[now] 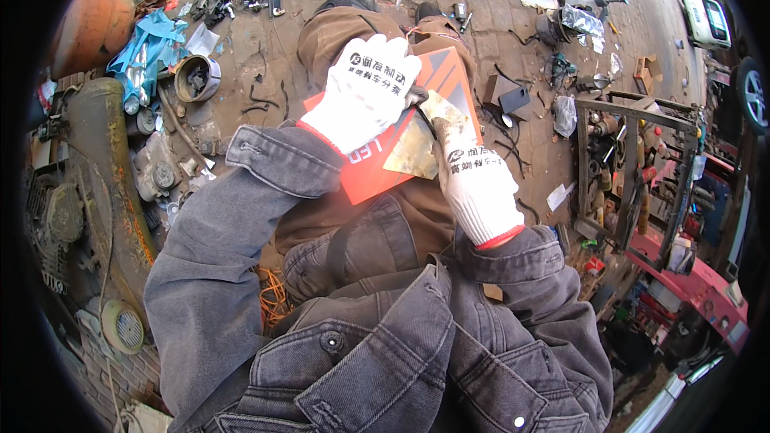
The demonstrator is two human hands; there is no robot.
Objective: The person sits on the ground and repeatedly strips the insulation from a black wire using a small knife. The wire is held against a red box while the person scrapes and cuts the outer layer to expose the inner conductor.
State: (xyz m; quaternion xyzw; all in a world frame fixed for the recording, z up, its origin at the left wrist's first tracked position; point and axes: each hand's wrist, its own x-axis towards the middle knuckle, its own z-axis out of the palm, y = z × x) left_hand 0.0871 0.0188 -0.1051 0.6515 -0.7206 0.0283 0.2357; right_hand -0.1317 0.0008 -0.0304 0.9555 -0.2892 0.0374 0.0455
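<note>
A red-orange box [361, 180] with grey stripes and pale lettering rests across my lap, partly covered by both hands. Over it, my left hand [367, 95] in a white knit glove has its fingers curled, and a thin black cable [420, 109] comes out at its fingertips. My right hand [478, 184] is gloved too, with brown-stained fingers closed near the same cable; its thumb side is partly hidden. Between the hands a flat tan, stained piece [411, 152] lies against the box; its kind is unclear.
Left of me are an orange cylinder [95, 28], a blue plastic bag [152, 52] and a round metal ring [197, 78]. A metal frame rack [630, 108] with parts stands at right, beside a red panel [690, 285]. Dark scraps and parts lie across the paved ground.
</note>
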